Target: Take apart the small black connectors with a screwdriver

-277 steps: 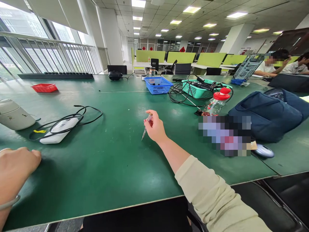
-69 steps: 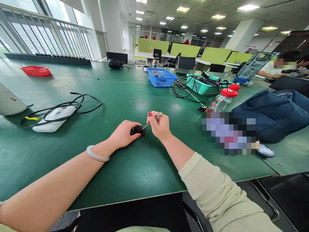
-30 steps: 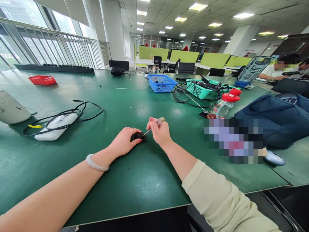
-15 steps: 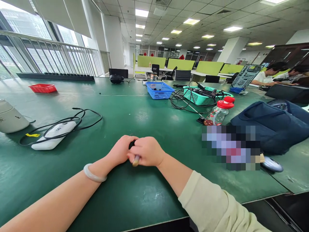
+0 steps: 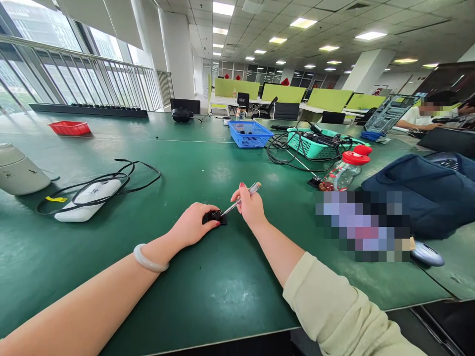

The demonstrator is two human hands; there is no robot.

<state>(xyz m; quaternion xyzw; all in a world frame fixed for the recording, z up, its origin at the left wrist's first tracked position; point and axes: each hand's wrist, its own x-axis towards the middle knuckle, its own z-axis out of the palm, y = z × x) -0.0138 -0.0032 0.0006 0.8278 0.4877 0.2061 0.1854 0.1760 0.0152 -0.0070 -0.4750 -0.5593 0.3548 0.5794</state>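
Observation:
A small black part [image 5: 215, 216] lies on the green table [image 5: 208, 277] in front of me. My left hand [image 5: 191, 226] rests on the table with its fingers closed on the part's near side, pinning it down. My right hand [image 5: 250, 206] is pinched round a thin screwdriver with a clear handle [image 5: 243, 197]. The tool slants down to the left and its tip touches the top of the black part. A pale bangle [image 5: 148, 259] sits on my left wrist.
To the left lie a white device wrapped in a black cable [image 5: 89, 198] and a white kettle-like appliance [image 5: 18, 170]. Behind stand a red tray [image 5: 70, 127], a blue basket [image 5: 249, 133], and a green basket with cables [image 5: 315, 143]. A red-capped bottle [image 5: 343, 170] and a dark blue bag [image 5: 419, 198] lie at right.
Half a second ago my right hand lay over the left with the screwdriver handle pointing toward me. It has since lifted away to the right, and the tip is back on the black part.

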